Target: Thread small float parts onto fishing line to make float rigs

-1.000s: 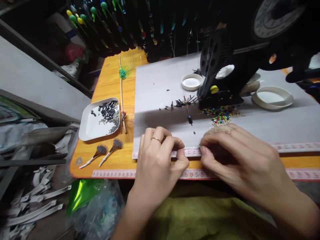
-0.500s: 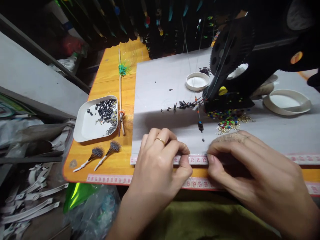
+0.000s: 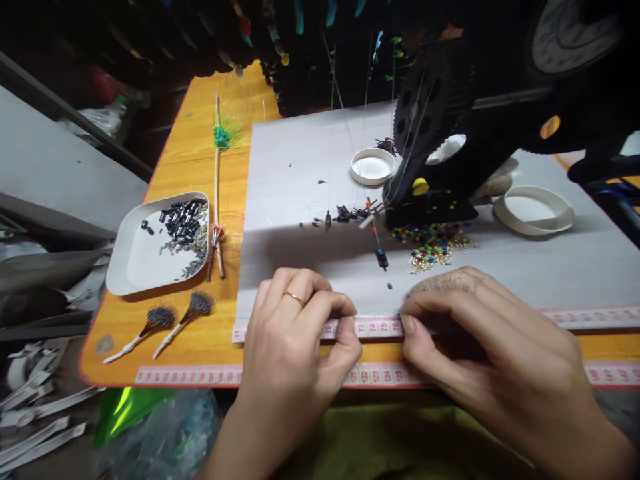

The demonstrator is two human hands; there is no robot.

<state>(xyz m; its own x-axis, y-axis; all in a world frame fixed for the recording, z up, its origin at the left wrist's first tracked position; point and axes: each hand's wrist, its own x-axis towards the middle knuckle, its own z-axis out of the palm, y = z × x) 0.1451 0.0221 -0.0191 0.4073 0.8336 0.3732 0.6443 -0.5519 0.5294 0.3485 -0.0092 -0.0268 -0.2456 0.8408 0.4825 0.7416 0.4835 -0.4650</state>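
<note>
My left hand [image 3: 310, 327], with a ring on one finger, rests over the pink measuring tape [image 3: 367, 328] at the board's front edge. Its thumb and forefinger are pinched on a thin clear line that barely shows. Opposite it, my right hand [image 3: 465, 333] is closed the same way, thumb against forefinger, near the tape's 76 mark. A small dark bead [image 3: 390, 285] lies just above the right fingertips. Beyond it hangs a line with a black cylinder-shaped weight [image 3: 382, 259] and orange-tipped pieces. What lies inside each pinch is mostly hidden.
A black machine with a toothed wheel [image 3: 433, 100] stands behind my hands. Colourful beads and brass bits [image 3: 433, 247] lie before it. White rings [image 3: 373, 167] sit on the grey board [image 3: 285, 147]. At left are a white tray [image 3: 135, 267] of black pieces and two wire bundles [image 3: 197, 307].
The view has shifted, so the table's things appear further left and the tape numbers between my hands show more clearly. Both hands keep their pinch, with little movement over the tape.
</note>
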